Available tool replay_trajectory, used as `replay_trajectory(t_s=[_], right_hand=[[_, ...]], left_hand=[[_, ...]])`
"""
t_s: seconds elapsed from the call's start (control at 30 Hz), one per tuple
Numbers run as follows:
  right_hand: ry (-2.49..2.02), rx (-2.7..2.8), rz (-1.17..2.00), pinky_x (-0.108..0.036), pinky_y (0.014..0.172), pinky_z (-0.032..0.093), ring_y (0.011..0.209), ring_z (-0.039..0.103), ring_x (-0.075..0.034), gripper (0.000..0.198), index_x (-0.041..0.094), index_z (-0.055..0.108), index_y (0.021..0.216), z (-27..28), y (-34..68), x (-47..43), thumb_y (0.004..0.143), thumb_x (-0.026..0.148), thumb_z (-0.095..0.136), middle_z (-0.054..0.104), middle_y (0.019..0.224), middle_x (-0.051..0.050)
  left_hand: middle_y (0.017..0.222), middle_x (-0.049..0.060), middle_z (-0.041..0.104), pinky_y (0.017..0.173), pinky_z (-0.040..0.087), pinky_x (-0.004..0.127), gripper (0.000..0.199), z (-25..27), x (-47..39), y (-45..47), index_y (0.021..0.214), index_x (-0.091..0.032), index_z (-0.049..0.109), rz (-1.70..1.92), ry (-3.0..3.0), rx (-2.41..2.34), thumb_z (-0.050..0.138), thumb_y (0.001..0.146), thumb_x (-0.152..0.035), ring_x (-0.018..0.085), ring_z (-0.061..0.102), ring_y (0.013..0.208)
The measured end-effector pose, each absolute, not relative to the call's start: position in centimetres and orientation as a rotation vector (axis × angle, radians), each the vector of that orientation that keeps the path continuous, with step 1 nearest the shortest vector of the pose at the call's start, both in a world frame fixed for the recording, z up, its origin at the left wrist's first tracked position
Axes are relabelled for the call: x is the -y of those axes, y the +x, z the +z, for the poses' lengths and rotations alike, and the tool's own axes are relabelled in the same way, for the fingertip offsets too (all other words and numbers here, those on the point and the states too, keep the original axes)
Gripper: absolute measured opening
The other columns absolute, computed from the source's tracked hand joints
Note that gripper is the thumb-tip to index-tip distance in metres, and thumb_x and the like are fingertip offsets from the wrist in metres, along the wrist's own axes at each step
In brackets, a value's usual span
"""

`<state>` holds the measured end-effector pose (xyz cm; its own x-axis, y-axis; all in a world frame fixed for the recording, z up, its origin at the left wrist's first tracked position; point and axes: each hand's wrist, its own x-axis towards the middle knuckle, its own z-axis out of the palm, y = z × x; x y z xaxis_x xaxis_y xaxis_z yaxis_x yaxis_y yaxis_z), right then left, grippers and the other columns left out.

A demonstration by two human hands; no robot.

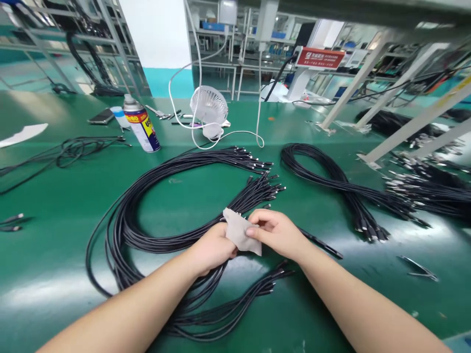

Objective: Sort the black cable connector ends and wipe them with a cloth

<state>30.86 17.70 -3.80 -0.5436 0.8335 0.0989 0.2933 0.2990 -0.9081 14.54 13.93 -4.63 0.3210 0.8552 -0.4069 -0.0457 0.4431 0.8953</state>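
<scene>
A small light grey cloth [241, 232] is stretched between my two hands above the cables. My left hand [215, 247] is closed at the cloth's left side; its fingertips are partly hidden, so I cannot see whether a cable is also in them. Thumb and fingers of my right hand [277, 233] pinch the cloth's right edge. Beneath and around the hands lies a large looped bundle of black cables [147, 240], its metal plug ends pointing right. A smaller group of cable ends [257, 287] rests nearer me. A dark cable end [324, 245] sticks out right of my right hand.
Behind the bundle stand a spray can [142, 125] and a small white fan [209, 108] with a white cord. Another cable bundle [331, 179] lies right, near metal legs [412, 117]. Tweezers [419, 268] lie front right. Thin loose cables [73, 149] are left on the green table [66, 215].
</scene>
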Motion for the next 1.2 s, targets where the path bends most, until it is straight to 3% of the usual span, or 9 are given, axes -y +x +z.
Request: replay_trajectory(t_s=[0.1,0.23,0.43,0.57,0.67,0.77,0.93,1.2], right_hand=[[-1.062,1.987,1.213,-0.023,0.049,0.042,0.054,0.051,-0.012,0.028,0.020,0.055,0.067,-4.8,31.7,-17.5,0.085,0.042,0.058,0.056,0.061,0.001],[-1.132,2.020,1.083,-0.024,0.052,0.040,0.055,0.049,-0.012,0.025,0.021,0.051,0.064,-4.8,31.8,-17.5,0.087,0.031,0.054,0.053,0.057,0.002],[-1.107,2.118,0.840,-0.027,0.059,0.039,0.059,0.051,-0.015,0.026,0.023,0.050,0.061,-3.7,32.1,-18.2,0.087,0.027,0.054,0.053,0.057,0.000],[-1.064,2.179,0.807,-0.027,0.056,0.039,0.057,0.052,-0.014,0.026,0.022,0.058,0.069,-4.3,32.9,-18.5,0.092,0.030,0.049,0.056,0.059,0.000],[-1.094,2.186,0.873,-0.025,0.050,0.039,0.053,0.049,-0.012,0.012,0.021,0.064,0.087,-4.9,33.1,-18.4,0.088,0.032,0.058,0.059,0.067,0.000],[-1.112,2.084,0.890,-0.025,0.052,0.042,0.060,0.050,-0.012,0.031,0.021,0.063,0.106,-4.8,33.0,-18.2,0.077,0.031,0.070,0.058,0.084,-0.003],[-0.996,2.130,1.017,-0.024,0.052,0.040,0.063,0.051,-0.013,0.008,0.021,0.064,0.081,-4.4,32.8,-18.0,0.080,0.028,0.066,0.058,0.078,-0.002],[-0.924,2.142,1.185,-0.024,0.057,0.043,0.059,0.056,-0.011,0.028,0.019,0.061,0.069,-4.4,32.5,-17.8,0.093,0.028,0.050,0.064,0.065,-0.001]], left_hand=[[0.048,-0.007,0.032,0.048,0.017,0.024,0.025,-4.9,-13.8,14.7,0.052,-0.019,0.042,0.687,0.914,-1.064,0.063,0.063,-0.028,0.005,0.023,0.047],[0.047,-0.008,0.030,0.048,0.015,0.024,0.022,-5.2,-13.9,14.7,0.053,-0.020,0.039,0.686,0.876,-1.068,0.058,0.063,-0.026,0.005,0.020,0.046],[0.047,-0.008,0.032,0.048,0.016,0.025,0.021,-4.6,-14.1,14.5,0.062,-0.017,0.057,0.668,0.895,-1.077,0.060,0.069,-0.037,0.007,0.022,0.046],[0.049,-0.007,0.036,0.050,0.019,0.026,0.038,-4.7,-13.9,14.4,0.069,-0.016,0.061,0.615,0.933,-1.071,0.059,0.075,-0.053,0.008,0.025,0.047],[0.050,-0.007,0.036,0.050,0.017,0.026,0.043,-5.1,-13.8,14.4,0.072,-0.016,0.062,0.615,0.939,-1.061,0.056,0.078,-0.058,0.009,0.024,0.048],[0.050,-0.006,0.036,0.050,0.018,0.027,0.044,-5.2,-13.7,14.4,0.074,-0.016,0.064,0.607,0.963,-1.072,0.055,0.080,-0.059,0.009,0.025,0.048],[0.051,-0.008,0.034,0.050,0.018,0.025,0.032,-4.7,-13.8,14.4,0.064,-0.018,0.055,0.594,0.957,-1.086,0.066,0.072,-0.047,0.008,0.023,0.049],[0.052,-0.007,0.040,0.050,0.022,0.025,0.023,-4.4,-14.0,14.3,0.071,-0.016,0.062,0.548,0.997,-1.095,0.059,0.077,-0.038,0.008,0.028,0.049]])
